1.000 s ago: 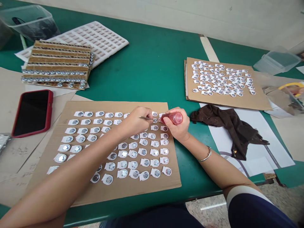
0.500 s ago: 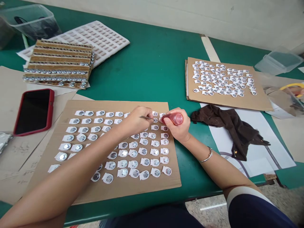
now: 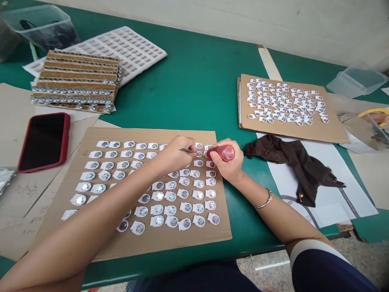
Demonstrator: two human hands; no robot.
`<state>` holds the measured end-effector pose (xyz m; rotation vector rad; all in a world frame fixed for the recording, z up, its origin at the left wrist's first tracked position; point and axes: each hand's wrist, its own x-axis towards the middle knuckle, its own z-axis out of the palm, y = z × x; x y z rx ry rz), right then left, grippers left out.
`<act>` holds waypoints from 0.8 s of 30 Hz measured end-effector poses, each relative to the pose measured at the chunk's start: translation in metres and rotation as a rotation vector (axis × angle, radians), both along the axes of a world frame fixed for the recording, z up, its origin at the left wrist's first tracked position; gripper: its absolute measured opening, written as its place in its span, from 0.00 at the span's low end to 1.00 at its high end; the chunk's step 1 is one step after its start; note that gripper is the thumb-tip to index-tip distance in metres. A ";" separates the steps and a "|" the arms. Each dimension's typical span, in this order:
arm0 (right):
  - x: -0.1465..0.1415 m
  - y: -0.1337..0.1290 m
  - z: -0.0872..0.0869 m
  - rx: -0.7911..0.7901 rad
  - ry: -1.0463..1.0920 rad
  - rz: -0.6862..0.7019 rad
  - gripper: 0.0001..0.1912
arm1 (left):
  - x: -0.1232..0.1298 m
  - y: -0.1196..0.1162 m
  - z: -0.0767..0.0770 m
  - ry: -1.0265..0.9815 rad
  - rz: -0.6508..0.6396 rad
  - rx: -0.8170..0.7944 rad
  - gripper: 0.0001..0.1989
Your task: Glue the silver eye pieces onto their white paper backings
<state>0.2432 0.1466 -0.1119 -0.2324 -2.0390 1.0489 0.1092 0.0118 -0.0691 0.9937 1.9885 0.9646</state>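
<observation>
A cardboard sheet (image 3: 209,238) lies in front of me, bearing rows of round silvery metal discs (image 3: 138,228) on small white paper tabs. Over its upper right part, my left hand (image 3: 178,155) is closed on thin metal tweezers (image 3: 186,150); their tips are hidden by the fingers. Beside it, my right hand (image 3: 233,167) wraps round a small red squeeze bottle (image 3: 225,153), tilted with its base toward me and its front end down near the last columns of discs. The two hands are close together but apart.
Left of the sheet lies a red-cased phone (image 3: 44,142). Behind it are stacked cardboard strips with discs (image 3: 75,83), a white slotted sheet (image 3: 133,52) and a clear tub (image 3: 39,26). To the right are another filled cardboard sheet (image 3: 316,132) and a brown cloth (image 3: 291,158).
</observation>
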 end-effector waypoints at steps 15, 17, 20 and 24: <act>0.000 0.000 0.000 -0.011 0.016 0.001 0.15 | -0.002 0.000 -0.001 0.002 0.002 0.013 0.04; 0.000 0.000 0.001 -0.023 0.025 0.014 0.15 | -0.001 0.000 -0.001 0.011 -0.006 0.026 0.04; -0.001 -0.001 0.001 -0.033 0.031 0.026 0.15 | -0.001 0.000 0.000 -0.002 -0.005 0.024 0.04; 0.000 -0.001 0.001 -0.020 0.021 0.015 0.14 | -0.001 -0.001 0.000 -0.024 0.002 0.012 0.04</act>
